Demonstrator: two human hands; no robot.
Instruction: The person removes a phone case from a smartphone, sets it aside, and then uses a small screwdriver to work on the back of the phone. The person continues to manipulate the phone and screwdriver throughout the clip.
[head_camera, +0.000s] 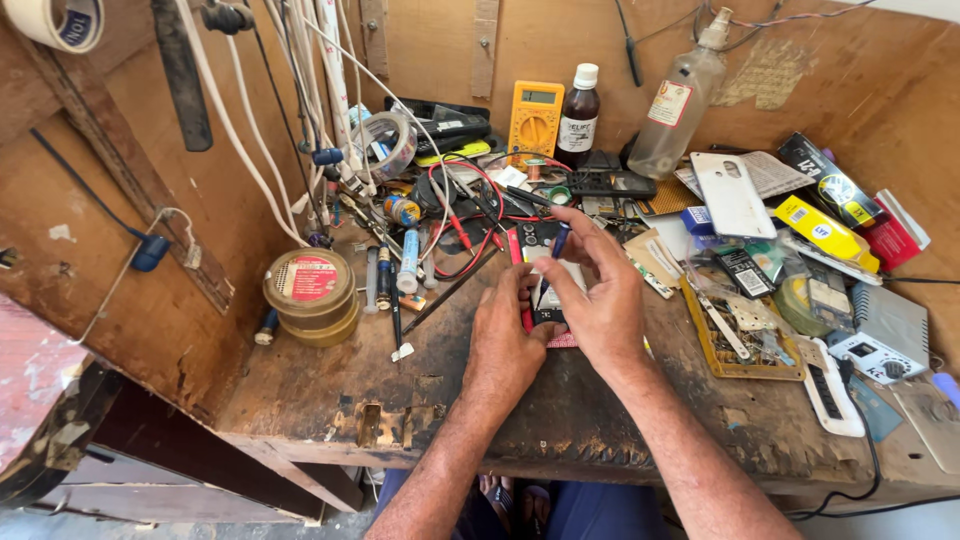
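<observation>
A: Small flat device (549, 297), dark, with a pale face: it lies at the middle of the wooden workbench (330, 385), on a red pad, between my two hands. I judge it light, rigid and fragile; best held by its edges.

B: Left hand (503, 340)?

A: Curled onto the device's left edge, fingers bent, steadying it. Not a clenched fist.

B: Right hand (598, 290)?

A: Pinching a slim blue-tipped tool (560, 240) between thumb and fingertips, upright over the device. Whether the tip touches it, I cannot tell.
</observation>
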